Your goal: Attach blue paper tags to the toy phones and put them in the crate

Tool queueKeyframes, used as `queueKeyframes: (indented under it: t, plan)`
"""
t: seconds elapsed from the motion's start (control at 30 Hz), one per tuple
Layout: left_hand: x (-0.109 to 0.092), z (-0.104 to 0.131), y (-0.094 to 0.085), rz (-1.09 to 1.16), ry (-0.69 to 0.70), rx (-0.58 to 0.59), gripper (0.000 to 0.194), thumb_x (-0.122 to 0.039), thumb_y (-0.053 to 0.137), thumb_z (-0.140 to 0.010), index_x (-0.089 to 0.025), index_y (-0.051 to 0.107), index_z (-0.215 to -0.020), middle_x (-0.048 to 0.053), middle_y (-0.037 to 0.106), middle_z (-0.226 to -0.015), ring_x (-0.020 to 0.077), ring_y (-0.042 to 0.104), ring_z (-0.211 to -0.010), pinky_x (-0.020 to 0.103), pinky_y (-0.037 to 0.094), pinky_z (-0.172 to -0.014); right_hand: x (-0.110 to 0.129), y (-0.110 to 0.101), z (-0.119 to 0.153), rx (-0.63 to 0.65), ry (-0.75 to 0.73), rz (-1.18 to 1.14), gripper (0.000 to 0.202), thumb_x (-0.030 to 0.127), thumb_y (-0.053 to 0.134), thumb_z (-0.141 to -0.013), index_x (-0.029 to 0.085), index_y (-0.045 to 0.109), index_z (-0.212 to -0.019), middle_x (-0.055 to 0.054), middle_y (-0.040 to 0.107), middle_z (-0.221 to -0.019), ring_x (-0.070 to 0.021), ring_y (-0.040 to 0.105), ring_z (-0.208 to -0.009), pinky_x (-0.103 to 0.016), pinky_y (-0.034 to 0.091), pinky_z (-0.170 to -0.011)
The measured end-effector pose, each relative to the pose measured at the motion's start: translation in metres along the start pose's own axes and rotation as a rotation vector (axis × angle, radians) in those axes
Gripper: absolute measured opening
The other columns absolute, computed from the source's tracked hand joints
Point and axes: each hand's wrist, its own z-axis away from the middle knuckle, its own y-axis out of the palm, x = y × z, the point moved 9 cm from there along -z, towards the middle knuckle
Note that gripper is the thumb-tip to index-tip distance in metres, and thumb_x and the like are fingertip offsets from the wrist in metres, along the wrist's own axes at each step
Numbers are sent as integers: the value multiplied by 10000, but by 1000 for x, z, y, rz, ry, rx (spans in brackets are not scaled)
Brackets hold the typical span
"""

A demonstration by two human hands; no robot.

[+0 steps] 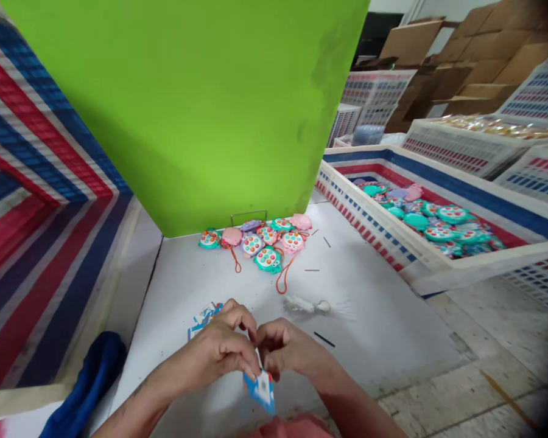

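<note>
Card (pixel 263 394): upper end hidden by the fingers (pixel 252 368) of the left hand (pixel 219 342); its print too blurred for us to read. We cannot make out what the right hand (pixel 285 348) pinches. Loose cards (pixel 205 314): near part masked by the left hand. Pale wispy object (pixel 300 305), right on the worktop (pixel 369 322): blurred, we cannot identify it. Far purple toy (pixel 251 225): partly covered by its neighbours. Green panel (pixel 196 109) cut off above; blue cloth (pixel 91 377) at the near edge. Far-right wrapped goods (pixel 497 126): too small for us to tell.
</note>
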Motion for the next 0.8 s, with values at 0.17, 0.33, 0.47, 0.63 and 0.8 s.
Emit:
queueKeyframes:
  t: [0.17,0.33,0.47,0.63,0.8]
  plan:
    - [7,-14,5,76,-13,58,173,-337,589,-829,-246,722,-766,50,566,-884,160,516,-909,261,417,-787,11,-5,5,27,-73,-67,559,659,614,-682,110,668,-771,17,555,-523,-46,404,-402,-170,269,-421]
    - [13,-30,4,160,-23,68,192,-347,608,-814,-210,721,-741,40,541,-847,142,522,-881,240,428,-784,10,-4,5,48,-69,-13,494,555,747,-606,109,670,-806,-2,596,-667,-55,460,-500,-174,337,-478]
    - [22,-41,4,186,-29,72,173,-337,625,-806,-200,713,-747,32,541,-836,139,536,-864,236,436,-772,12,-25,9,-84,-120,-23,475,576,688,-674,106,672,-737,-2,584,-605,-45,426,-457,-177,302,-451]
    - [57,-86,-3,-24,-1,-14,215,-332,598,-830,-199,656,-988,54,619,-969,173,545,-924,287,424,-840,10,-57,20,-276,-157,-48,315,426,741,-693,132,633,-723,16,562,-593,-61,461,-495,-183,333,-489]
    - [120,-162,0,-723,-207,-126,273,-273,584,-836,-224,629,-1100,86,614,-1100,255,484,-1056,384,370,-914,1,-84,34,-501,-138,-80,344,446,726,-699,148,555,-676,40,501,-567,-45,371,-456,-182,288,-460]
